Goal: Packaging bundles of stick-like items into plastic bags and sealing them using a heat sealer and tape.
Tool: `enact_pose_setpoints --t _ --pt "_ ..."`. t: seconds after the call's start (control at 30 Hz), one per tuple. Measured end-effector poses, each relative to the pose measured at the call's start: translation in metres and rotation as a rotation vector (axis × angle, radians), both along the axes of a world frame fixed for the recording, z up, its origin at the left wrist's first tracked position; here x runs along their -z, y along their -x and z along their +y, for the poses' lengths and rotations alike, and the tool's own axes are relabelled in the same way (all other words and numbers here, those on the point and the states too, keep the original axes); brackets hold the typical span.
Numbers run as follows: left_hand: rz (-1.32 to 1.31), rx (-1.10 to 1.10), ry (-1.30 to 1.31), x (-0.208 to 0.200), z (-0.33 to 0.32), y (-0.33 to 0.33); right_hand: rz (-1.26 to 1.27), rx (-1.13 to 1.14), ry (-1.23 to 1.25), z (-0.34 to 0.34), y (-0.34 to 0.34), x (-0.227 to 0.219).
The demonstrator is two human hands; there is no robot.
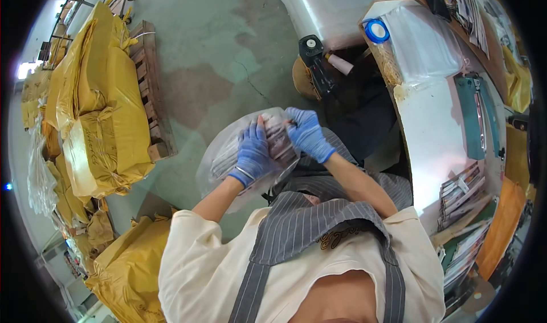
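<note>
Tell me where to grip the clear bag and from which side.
Probably best across the packed middle of the clear bag, coming from the left. Its loose film bulges beyond the contents at the left, so that edge would likely give, and the right hand is at the right end. The left hand lies over that middle.

Can't really make out any words here tbh. There's dark handwriting (103, 143) on a yellow sack (91, 166), smaller dark marks (150, 310) on the lower yellow sack (134, 257), and curly script (345, 237) by the striped apron's (296, 226) edge, all too blurry.
</note>
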State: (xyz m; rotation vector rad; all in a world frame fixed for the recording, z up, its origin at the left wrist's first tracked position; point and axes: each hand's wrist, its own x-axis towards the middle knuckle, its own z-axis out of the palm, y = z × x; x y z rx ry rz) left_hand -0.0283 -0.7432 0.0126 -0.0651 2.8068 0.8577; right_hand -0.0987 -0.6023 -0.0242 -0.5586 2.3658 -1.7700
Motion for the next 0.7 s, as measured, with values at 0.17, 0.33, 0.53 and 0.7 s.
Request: enact_pose_setpoints --t 0.17,0.33,0.53,0.7 --pt "-0.813 0.249 0.516 0.016 0.014 0.007 -0.149 -0.168 0.02 -0.006 -0.037 -0.019" --pt "-0.428 0.156 0.603 0.162 -0.023 -0.007 -0.118 -0.072 0.009 -0.013 -0.025 -0.018" --pt "0.18 0.296 0.365 0.149 0.022 0.04 0.1 0.22 0.081 0.024 0.027 0.037" --pt "0.131 0.772 0.044 0.143 0.142 0.069 0.024 -0.03 0.162 0.026 0.02 -0.011"
